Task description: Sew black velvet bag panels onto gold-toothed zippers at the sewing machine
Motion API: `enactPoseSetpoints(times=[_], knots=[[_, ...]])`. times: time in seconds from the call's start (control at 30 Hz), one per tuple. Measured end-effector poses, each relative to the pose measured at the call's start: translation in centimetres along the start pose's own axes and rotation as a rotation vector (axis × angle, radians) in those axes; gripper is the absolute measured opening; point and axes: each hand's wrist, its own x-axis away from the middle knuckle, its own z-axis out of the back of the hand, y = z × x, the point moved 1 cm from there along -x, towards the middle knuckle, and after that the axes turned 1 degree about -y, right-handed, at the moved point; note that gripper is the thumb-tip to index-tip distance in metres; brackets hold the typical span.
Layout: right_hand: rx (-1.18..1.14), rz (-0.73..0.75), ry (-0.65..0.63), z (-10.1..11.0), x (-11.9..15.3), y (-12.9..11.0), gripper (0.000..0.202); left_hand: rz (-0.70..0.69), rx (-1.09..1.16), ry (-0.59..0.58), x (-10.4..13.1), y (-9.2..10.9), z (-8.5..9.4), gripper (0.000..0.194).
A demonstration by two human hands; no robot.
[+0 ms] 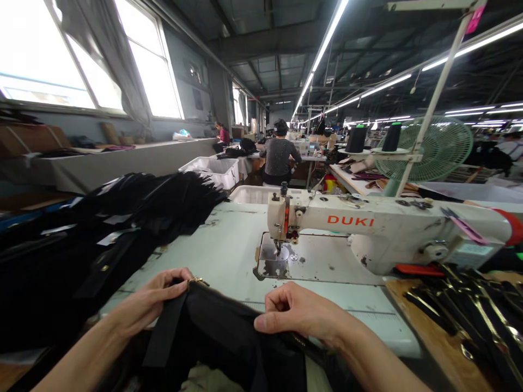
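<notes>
A black fabric piece with a gold-toothed zipper (229, 321) hangs between my two hands at the front edge of the sewing table. My left hand (153, 299) pinches its upper left corner, beside the gold zipper end and a dangling black strip (165, 332). Farther right, my right hand (296, 313) grips the top edge between thumb and curled fingers. Beyond my hands stands a white sewing machine (327, 218), its needle area (279, 250) above the metal plate with no cloth beneath. Pale green cloth (210, 378) shows below the black piece.
A large heap of black fabric pieces (102, 234) covers the left side. Black zippers with gold teeth (478, 305) lie on a board at right. Purple-handled snips (466, 226) rest on the machine. White bins (218, 171) and a seated person (281, 155) are ahead.
</notes>
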Motion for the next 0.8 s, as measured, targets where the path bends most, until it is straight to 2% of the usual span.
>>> enactPoseSetpoints(times=[0.37,0.63,0.73,0.8], knots=[[-0.025,0.000,-0.032,-0.1,-0.1,0.1,0.052,-0.005,0.045,-0.033,0.0,-0.3,0.5,0.014],[0.007,-0.047,0.024,0.1,-0.3,-0.2,0.050,-0.016,-0.003,0.005,-0.1,-0.3,-0.1,0.024],[0.127,0.005,0.067,-0.5,-1.3,1.6,0.046,-0.052,-0.105,0.065,0.4,0.1,0.0,0.031],[0.334,0.024,0.201,-0.9,-2.3,3.9,0.044,-0.094,-0.163,0.141,0.6,0.7,0.4,0.035]])
